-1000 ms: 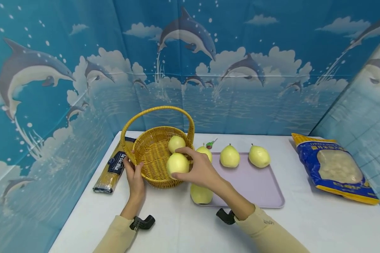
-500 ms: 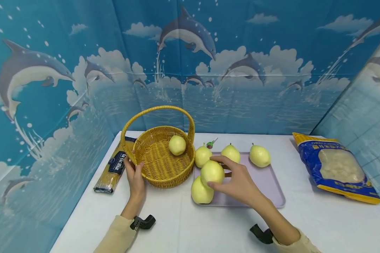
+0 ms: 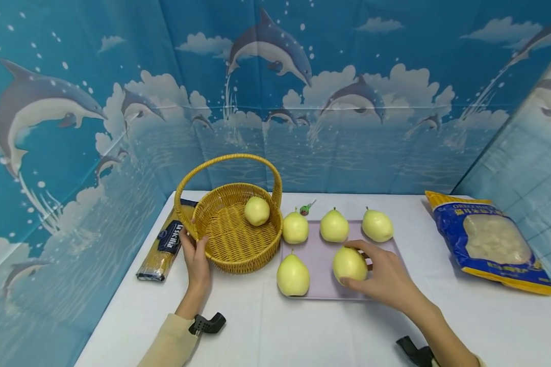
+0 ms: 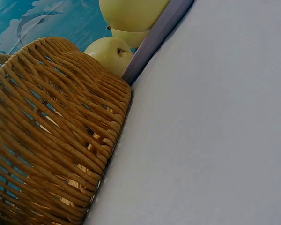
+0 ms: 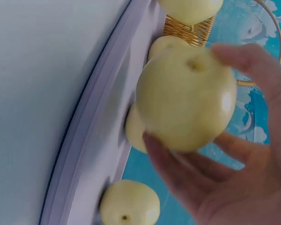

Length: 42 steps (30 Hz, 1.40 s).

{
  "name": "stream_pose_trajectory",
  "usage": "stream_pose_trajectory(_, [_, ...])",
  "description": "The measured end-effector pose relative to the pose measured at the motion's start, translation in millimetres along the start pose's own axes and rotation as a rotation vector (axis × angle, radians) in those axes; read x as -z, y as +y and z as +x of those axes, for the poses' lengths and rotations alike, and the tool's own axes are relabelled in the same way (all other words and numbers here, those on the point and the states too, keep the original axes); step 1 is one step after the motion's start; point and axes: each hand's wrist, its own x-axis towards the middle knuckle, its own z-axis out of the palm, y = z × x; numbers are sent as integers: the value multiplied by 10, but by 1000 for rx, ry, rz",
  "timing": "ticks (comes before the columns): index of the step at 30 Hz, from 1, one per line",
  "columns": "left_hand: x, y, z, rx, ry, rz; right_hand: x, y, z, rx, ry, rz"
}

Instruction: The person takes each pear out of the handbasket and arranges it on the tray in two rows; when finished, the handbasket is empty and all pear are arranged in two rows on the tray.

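Note:
My left hand [image 3: 196, 260] grips the left rim of a yellow wicker basket [image 3: 236, 266], whose tall handle arches above it. One pale green pear [image 3: 257, 211] lies inside the basket. My right hand [image 3: 387, 278] holds another pear [image 3: 350, 264] between thumb and fingers, over the right part of a lilac tray [image 3: 321, 260]. In the right wrist view this held pear [image 5: 185, 101] looks lifted off the tray. Several more pears stay on the tray, one at the front left [image 3: 293, 276] and the others along the back.
A pasta packet [image 3: 167, 239] lies left of the basket, partly behind it. On the far right rests a blue and yellow bag [image 3: 493, 239]. A small green and red item [image 3: 305, 208] lies behind the tray. A dolphin-print curtain [image 3: 275, 127] borders the white table [image 3: 257, 331].
My right hand has carried its pear rightward, from over the basket to over the tray's right part. The left hand and the basket have stayed in place.

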Motion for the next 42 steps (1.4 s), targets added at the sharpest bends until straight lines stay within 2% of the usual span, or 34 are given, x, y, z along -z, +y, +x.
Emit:
stream_pose_trajectory(6, [0,-22,3,-11,-14,-3,-4,-19,-7,-51,-31,-236])
stream_pose_trajectory(12, [10,-18,9,-17,0,19,-38,-92,-4,-25,-64,-267])
stream_pose_trajectory(18, [16,-20,14,-12,10,8,25,-119,-1,0,-114,-157])
stream_pose_trajectory(23, [8,-13,5,-11,-1,8,68,-48,18,19,-167,-51])
stream_pose_trajectory(29, [10,-14,8,-9,-6,10,15,80,50,4,-235,182])
stream_pose_trajectory(34, [12,-7,9,-3,5,26,-71,151,67,-42,-271,332])
stream_pose_trajectory(38, [17,-8,13,0,12,40,-131,157,73,-100,-295,381])
stream_pose_trajectory(42, [14,-16,15,-1,7,46,-130,180,71,-116,-319,360])
